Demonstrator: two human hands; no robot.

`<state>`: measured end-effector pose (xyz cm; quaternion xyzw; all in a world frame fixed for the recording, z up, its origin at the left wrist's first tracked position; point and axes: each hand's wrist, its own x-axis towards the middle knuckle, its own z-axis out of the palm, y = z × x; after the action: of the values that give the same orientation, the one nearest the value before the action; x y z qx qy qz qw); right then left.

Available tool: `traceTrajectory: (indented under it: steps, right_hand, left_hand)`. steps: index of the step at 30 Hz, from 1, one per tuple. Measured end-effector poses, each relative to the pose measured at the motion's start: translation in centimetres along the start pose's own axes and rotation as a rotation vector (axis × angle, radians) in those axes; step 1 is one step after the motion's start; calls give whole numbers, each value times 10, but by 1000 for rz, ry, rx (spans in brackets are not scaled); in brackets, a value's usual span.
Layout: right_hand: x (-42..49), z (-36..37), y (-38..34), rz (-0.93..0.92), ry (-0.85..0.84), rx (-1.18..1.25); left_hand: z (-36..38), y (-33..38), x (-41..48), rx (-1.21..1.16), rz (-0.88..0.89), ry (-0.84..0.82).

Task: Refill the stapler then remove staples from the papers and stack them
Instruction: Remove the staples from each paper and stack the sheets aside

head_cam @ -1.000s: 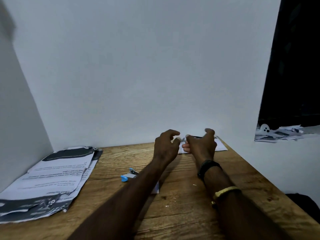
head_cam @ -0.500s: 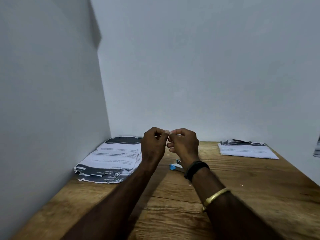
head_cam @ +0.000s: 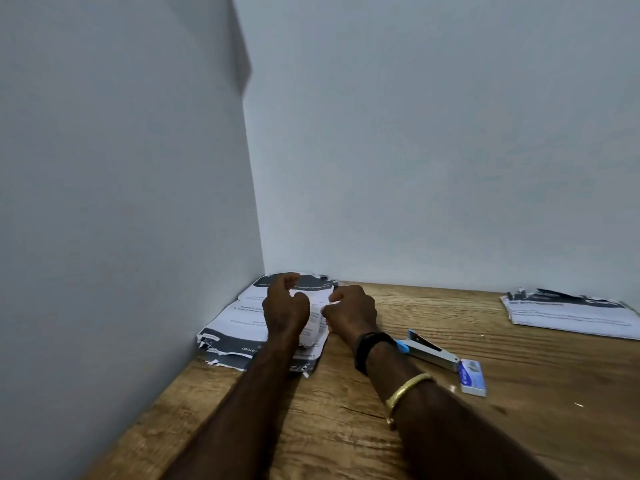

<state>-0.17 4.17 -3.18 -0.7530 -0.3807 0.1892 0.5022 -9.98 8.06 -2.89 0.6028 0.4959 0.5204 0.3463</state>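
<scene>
The left hand is hovering at lower centre of the frame with fingers curled loosely and thumb apart, gripping nothing visible. The right hand is hanging just beside it, fingers bunched toward the thumb; something small and pale is showing at its fingertips (whether it is a staple cannot be told). Both hands are sitting over the near-right part of the stack of papers, which is lying in the corner against the left wall, its long axis running from the lower left up toward the back wall. The left hand is judged the nearer to the sheets. To the right, behind the right wrist, the stapler is lying on the desk, its length slanting down-right, touching a small box of staples. A second pile of papers is resting well apart at the right edge.
</scene>
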Motion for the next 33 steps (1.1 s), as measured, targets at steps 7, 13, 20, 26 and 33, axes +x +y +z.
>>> traceTrajectory:
  steps: [7,13,20,26,33]
  right_hand:
    - [19,21,-7,130,-47,102]
    - [22,29,-5,167,-54,150]
    - [23,26,-6,46,-3,252]
    - [23,7,-6,28,-28,436]
    - [14,-39,9,1,-14,493]
  left_hand:
    - [-2,-13,8,-4,-119,32]
    - [-1,-15,7,-13,-121,44]
    - [-1,-1,4,-98,-13,116]
    - [-2,20,-7,-200,184,124]
    - [-10,31,-22,-156,372,161]
